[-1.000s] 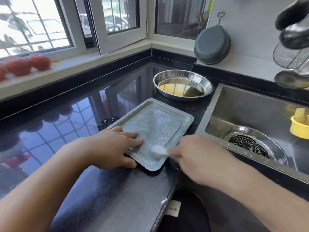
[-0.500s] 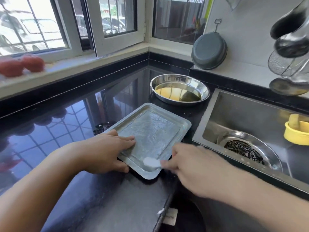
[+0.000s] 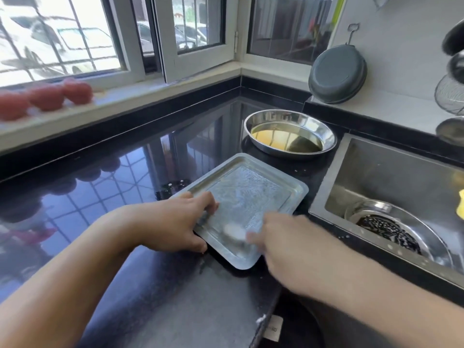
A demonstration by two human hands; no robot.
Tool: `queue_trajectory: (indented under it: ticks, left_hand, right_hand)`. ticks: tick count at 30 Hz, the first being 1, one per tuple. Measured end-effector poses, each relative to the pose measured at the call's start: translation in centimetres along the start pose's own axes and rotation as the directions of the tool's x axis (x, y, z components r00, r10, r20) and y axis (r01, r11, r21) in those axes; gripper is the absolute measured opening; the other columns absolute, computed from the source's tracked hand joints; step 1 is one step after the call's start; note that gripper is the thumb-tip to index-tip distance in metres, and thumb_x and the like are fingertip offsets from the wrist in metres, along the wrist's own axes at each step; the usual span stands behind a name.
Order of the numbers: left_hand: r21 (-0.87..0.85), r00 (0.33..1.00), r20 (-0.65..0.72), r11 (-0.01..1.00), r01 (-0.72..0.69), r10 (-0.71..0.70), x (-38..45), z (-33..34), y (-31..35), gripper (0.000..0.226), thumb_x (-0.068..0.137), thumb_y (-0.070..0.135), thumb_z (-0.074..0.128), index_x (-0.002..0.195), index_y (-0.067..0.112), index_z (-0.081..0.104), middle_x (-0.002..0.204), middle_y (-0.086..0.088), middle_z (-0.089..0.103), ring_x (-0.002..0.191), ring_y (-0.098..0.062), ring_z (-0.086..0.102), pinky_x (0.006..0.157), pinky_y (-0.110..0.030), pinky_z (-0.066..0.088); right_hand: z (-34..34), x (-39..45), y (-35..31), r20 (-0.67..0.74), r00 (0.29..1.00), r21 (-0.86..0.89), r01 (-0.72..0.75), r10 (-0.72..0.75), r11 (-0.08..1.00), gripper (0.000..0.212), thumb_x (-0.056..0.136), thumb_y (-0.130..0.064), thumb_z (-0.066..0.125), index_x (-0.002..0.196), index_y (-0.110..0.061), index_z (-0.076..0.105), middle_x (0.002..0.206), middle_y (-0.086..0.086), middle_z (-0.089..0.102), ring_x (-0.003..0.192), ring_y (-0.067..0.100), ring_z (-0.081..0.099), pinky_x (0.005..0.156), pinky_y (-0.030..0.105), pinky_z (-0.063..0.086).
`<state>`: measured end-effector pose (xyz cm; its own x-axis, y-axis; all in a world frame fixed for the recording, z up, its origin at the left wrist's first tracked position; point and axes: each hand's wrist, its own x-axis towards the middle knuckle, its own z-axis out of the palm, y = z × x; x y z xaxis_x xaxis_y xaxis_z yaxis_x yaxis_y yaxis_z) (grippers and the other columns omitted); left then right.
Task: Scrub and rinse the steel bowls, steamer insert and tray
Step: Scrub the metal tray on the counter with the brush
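2 hands (image 3: pixel 175 222) (image 3: pixel 283 242) scrub soapy tray (image 3: pixel 251 189).

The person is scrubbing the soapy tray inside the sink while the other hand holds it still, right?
Not quite. In the head view the tray lies on the black counter, beside the sink, not inside it. The rest holds: the left hand steadies it while the right hand scrubs with a blurred scrubber.

No text could be read. A small pale label (image 3: pixel 273 327) hung below the worktop (image 3: pixel 175 310) edge and bore a short line of dark print, too small and blurred to make out.
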<state>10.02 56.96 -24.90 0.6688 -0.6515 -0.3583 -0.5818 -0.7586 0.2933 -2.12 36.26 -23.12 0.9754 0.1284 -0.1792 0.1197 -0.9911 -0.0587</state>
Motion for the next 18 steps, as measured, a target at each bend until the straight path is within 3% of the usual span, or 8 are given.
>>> queue_trajectory:
  ticks: [2, 4, 6, 8, 10, 12, 15, 18]
  left_hand:
    - [0.003, 1.0, -0.005, 1.0, -0.006, 0.006, 0.0, -0.2, 0.2, 0.058, 0.083, 0.048, 0.076, 0.112, 0.051, 0.027, 0.145, 0.012, 0.042, 0.127, -0.015, 0.052, 0.109, -0.039, 0.044]
    - [0.007, 1.0, 0.0, 1.0, -0.014, 0.014, -0.1, -0.2, 0.3, 0.058, 0.085, 0.047, 0.076, 0.121, 0.045, 0.03, 0.146, 0.012, 0.041, 0.127, -0.014, 0.05, 0.11, -0.038, 0.043]
    - [0.037, 0.999, 0.016, 0.999, -0.04, 0.04, -0.2, 0.1, 0.5, 0.053, 0.088, 0.047, 0.074, 0.123, 0.039, 0.035, 0.145, 0.015, 0.036, 0.13, -0.011, 0.043, 0.112, -0.034, 0.04]
    - [0.074, 0.996, 0.027, 0.994, -0.086, 0.084, -0.2, 0.3, 0.8, 0.043, 0.091, 0.046, 0.071, 0.119, 0.037, 0.039, 0.141, 0.018, 0.031, 0.126, -0.005, 0.038, 0.107, -0.027, 0.037]
    - [0.093, 0.996, 0.041, 0.992, -0.088, 0.084, -0.2, 0.3, 1.1, 0.041, 0.093, 0.046, 0.07, 0.119, 0.035, 0.041, 0.134, 0.019, 0.029, 0.106, 0.003, 0.039, 0.093, -0.022, 0.034]
    - [0.102, 0.997, 0.046, 0.992, -0.072, 0.068, -0.3, 0.2, 1.3, 0.04, 0.093, 0.046, 0.07, 0.119, 0.035, 0.042, 0.131, 0.019, 0.029, 0.095, 0.003, 0.041, 0.086, -0.023, 0.034]
    - [0.114, 0.996, 0.034, 0.99, -0.085, 0.082, -0.5, 0.2, 1.6, 0.038, 0.093, 0.048, 0.07, 0.118, 0.038, 0.042, 0.129, 0.018, 0.032, 0.1, -0.004, 0.04, 0.089, -0.026, 0.038]
    - [0.155, 0.995, 0.01, 0.983, -0.099, 0.099, -0.5, 0.2, 2.0, 0.034, 0.094, 0.047, 0.067, 0.119, 0.037, 0.045, 0.127, 0.015, 0.036, 0.104, -0.008, 0.04, 0.09, -0.028, 0.039]
  right_hand:
    - [0.0, 0.4, 0.2, 0.015, 1.0, 0.033, 0.005, -0.005, 0.999, 0.018, 0.099, -0.02, 0.047, 0.098, -0.028, 0.064, 0.088, -0.003, 0.046, 0.085, 0.031, 0.056, 0.071, 0.037, 0.048]
    - [-1.1, 3.1, 2.7, 0.005, 0.985, 0.014, -0.174, 0.174, 0.985, 0.033, 0.094, -0.01, 0.046, 0.109, -0.029, 0.068, 0.099, 0.001, 0.055, 0.091, 0.031, 0.058, 0.074, 0.035, 0.049]
    - [-1.5, 5.2, 4.0, -0.026, 0.971, 0.041, -0.234, 0.236, 0.971, 0.039, 0.092, -0.007, 0.045, 0.119, -0.024, 0.068, 0.111, 0.006, 0.059, 0.101, 0.032, 0.061, 0.081, 0.036, 0.053]
    - [-0.7, 5.6, 2.4, 0.008, 0.994, 0.025, -0.108, 0.108, 0.994, 0.032, 0.094, -0.011, 0.05, 0.117, -0.022, 0.068, 0.11, 0.006, 0.06, 0.103, 0.032, 0.062, 0.084, 0.038, 0.054]
    - [0.5, 5.4, 0.9, 0.064, 0.998, 0.062, 0.022, -0.026, 0.998, 0.028, 0.097, -0.022, 0.053, 0.118, -0.029, 0.07, 0.105, 0.005, 0.06, 0.098, 0.031, 0.063, 0.084, 0.041, 0.055]
    - [-0.7, 7.8, 3.1, 0.04, 0.994, 0.03, -0.102, 0.101, 0.994, 0.027, 0.097, -0.026, 0.052, 0.117, -0.031, 0.07, 0.097, 0.003, 0.058, 0.09, 0.028, 0.062, 0.082, 0.04, 0.056]
    - [-2.4, 12.0, 6.8, -0.134, 0.936, 0.0, -0.328, 0.325, 0.945, 0.025, 0.094, -0.018, 0.052, 0.114, -0.014, 0.065, 0.09, 0.003, 0.05, 0.084, 0.03, 0.055, 0.073, 0.038, 0.05]
    - [-1.4, 14.2, 3.9, -0.133, 0.979, -0.038, -0.161, 0.155, 0.986, 0.02, 0.092, -0.011, 0.049, 0.108, -0.012, 0.062, 0.092, 0.005, 0.051, 0.079, 0.028, 0.053, 0.062, 0.032, 0.039]
